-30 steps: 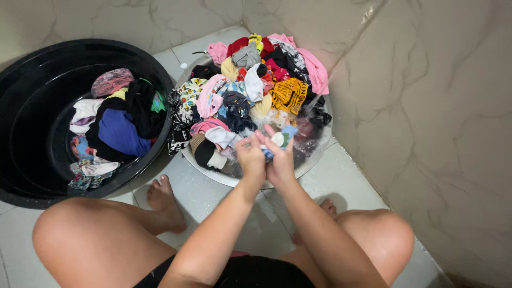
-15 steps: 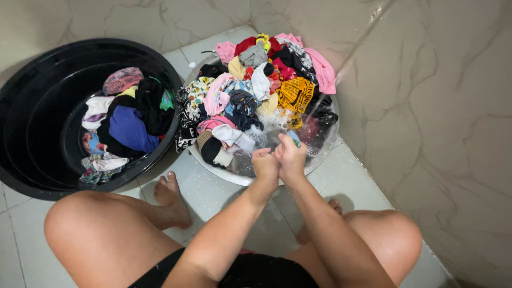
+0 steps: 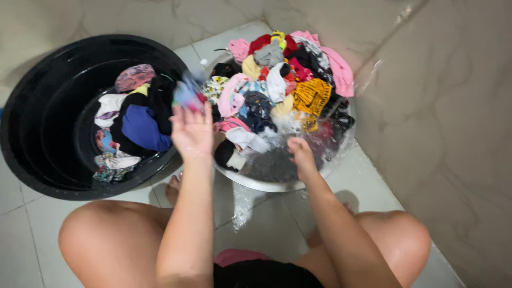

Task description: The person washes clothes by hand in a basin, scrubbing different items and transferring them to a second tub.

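From the head camera, the left hand (image 3: 192, 130) is raised between the two tubs, fingers spread wide, and a small blurred blue-and-pink garment (image 3: 188, 95) sits just past its fingertips over the rim of the black tub (image 3: 32, 160); whether it is loose or pinched is hard to tell. The right hand (image 3: 300, 154) is curled down into the soapy water of the clear basin (image 3: 256, 184), its grip hidden. The garment could miss the black tub and land on the wet tiled floor (image 3: 256, 224).
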